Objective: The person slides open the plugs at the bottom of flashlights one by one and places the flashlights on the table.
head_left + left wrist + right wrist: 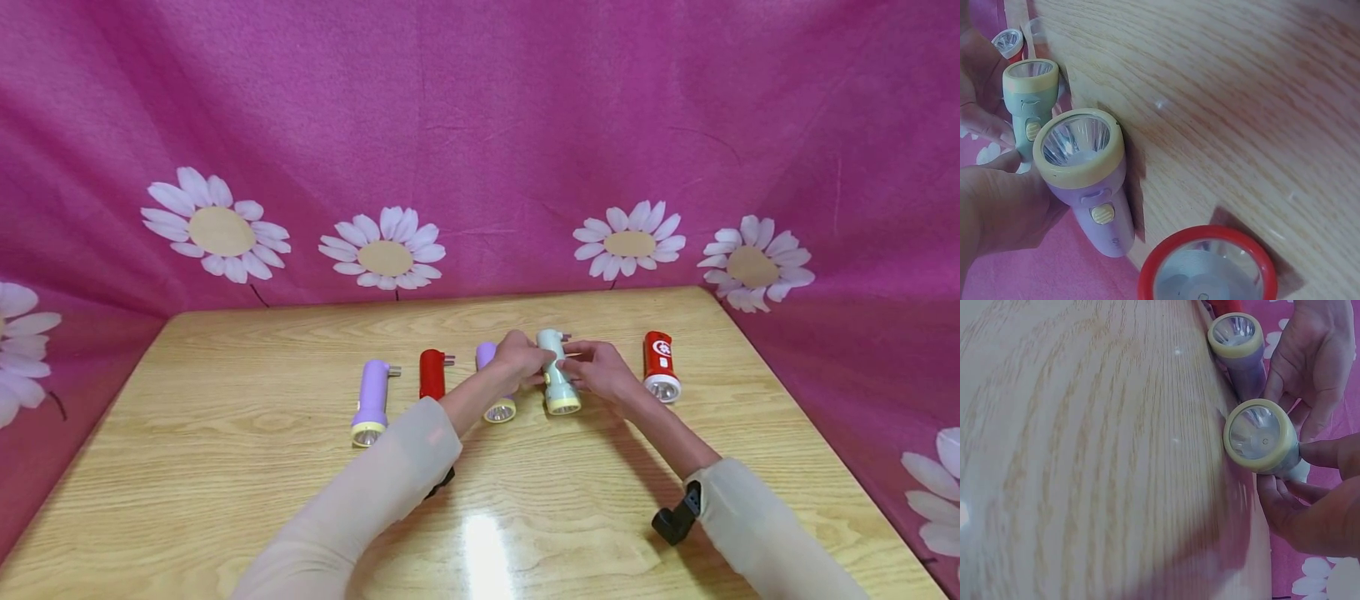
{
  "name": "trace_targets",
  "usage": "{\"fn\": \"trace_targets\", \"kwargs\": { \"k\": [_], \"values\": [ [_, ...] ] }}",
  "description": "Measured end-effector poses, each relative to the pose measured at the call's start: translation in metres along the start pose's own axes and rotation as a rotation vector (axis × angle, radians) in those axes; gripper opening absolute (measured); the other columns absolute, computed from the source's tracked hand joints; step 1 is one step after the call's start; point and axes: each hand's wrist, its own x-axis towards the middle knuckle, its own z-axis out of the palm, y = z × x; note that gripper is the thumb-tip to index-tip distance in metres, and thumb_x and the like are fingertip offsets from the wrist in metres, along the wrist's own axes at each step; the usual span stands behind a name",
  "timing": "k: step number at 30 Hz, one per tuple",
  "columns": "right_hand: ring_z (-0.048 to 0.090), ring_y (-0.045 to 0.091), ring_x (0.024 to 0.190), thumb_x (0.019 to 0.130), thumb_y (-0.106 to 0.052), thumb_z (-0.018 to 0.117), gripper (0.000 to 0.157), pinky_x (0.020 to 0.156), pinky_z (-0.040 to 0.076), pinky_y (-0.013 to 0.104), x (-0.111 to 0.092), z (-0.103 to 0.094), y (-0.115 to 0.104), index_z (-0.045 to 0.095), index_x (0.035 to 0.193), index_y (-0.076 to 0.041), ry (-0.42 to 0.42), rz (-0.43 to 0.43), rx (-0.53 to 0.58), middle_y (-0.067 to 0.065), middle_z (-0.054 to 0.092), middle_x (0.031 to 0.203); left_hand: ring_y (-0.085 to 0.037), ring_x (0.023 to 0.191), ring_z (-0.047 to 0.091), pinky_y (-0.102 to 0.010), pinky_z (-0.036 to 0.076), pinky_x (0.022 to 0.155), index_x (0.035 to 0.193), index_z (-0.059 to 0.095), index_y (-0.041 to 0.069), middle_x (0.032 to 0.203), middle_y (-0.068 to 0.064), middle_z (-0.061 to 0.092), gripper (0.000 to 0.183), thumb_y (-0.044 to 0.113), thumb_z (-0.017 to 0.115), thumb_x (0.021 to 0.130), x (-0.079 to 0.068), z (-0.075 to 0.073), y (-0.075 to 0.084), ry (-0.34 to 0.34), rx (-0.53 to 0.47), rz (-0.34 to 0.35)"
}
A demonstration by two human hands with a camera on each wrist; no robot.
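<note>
A mint-green flashlight [557, 385] with a cream rim lies between the two hands, its lens toward me and plug prongs at its far end. My right hand [602, 371] grips its right side, thumb and fingers on opposite sides of the body in the right wrist view. From the left, my left hand [519, 358] holds the same flashlight with its thumb on the body; its other fingers are partly hidden. Just under the left hand lies a purple flashlight [1105, 219], partly covered by it in the head view.
On the wooden table [225, 467], a red flashlight [432, 372] lies partly behind the left sleeve, and another purple flashlight [372, 392] farther left. A red-and-white flashlight [660, 358] lies to the right. Pink flowered cloth [495, 150] hangs behind and beside the table.
</note>
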Motion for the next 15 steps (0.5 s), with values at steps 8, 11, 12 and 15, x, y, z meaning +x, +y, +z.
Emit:
{"fn": "trace_targets", "kwargs": {
  "k": [8, 11, 12, 15],
  "values": [
    [0.060, 0.015, 0.080, 0.091, -0.009, 0.056, 0.041, 0.074, 0.053, 0.028, 0.0033, 0.0002, 0.0026, 0.047, 0.127, 0.008, 0.001, -0.001, 0.019, 0.024, 0.054, 0.115, -0.026, 0.082, 0.061, -0.031, 0.055, 0.071, 0.094, 0.054, -0.006, 0.087, -0.012, 0.055, 0.020, -0.001, 0.067, 0.080, 0.0029, 0.0008, 0.0004, 0.023, 0.027, -0.010],
    [0.061, 0.015, 0.081, 0.091, -0.008, 0.056, 0.040, 0.075, 0.053, 0.030, 0.0039, 0.0003, 0.0035, 0.047, 0.126, 0.009, 0.001, -0.007, 0.028, 0.024, 0.054, 0.115, -0.026, 0.083, 0.062, -0.030, 0.055, 0.070, 0.094, 0.054, -0.007, 0.087, -0.012, 0.055, 0.021, -0.002, 0.068, 0.079, 0.0039, 0.0013, 0.0002, 0.028, 0.036, -0.011],
    [0.061, 0.015, 0.081, 0.091, -0.008, 0.055, 0.040, 0.076, 0.053, 0.030, 0.0039, 0.0004, 0.0036, 0.047, 0.126, 0.009, 0.001, -0.009, 0.028, 0.025, 0.054, 0.115, -0.026, 0.083, 0.062, -0.029, 0.055, 0.070, 0.094, 0.054, -0.007, 0.087, -0.012, 0.055, 0.021, -0.002, 0.068, 0.079, 0.0040, 0.0013, 0.0001, 0.028, 0.033, -0.011],
    [0.061, 0.015, 0.080, 0.091, -0.007, 0.055, 0.039, 0.076, 0.053, 0.030, 0.0038, 0.0010, 0.0032, 0.047, 0.126, 0.009, 0.004, -0.009, 0.030, 0.025, 0.054, 0.115, -0.025, 0.081, 0.062, -0.030, 0.055, 0.070, 0.092, 0.055, -0.007, 0.087, -0.013, 0.055, 0.020, -0.003, 0.068, 0.078, 0.0041, 0.0008, 0.0000, 0.031, 0.021, -0.011]
  ]
}}
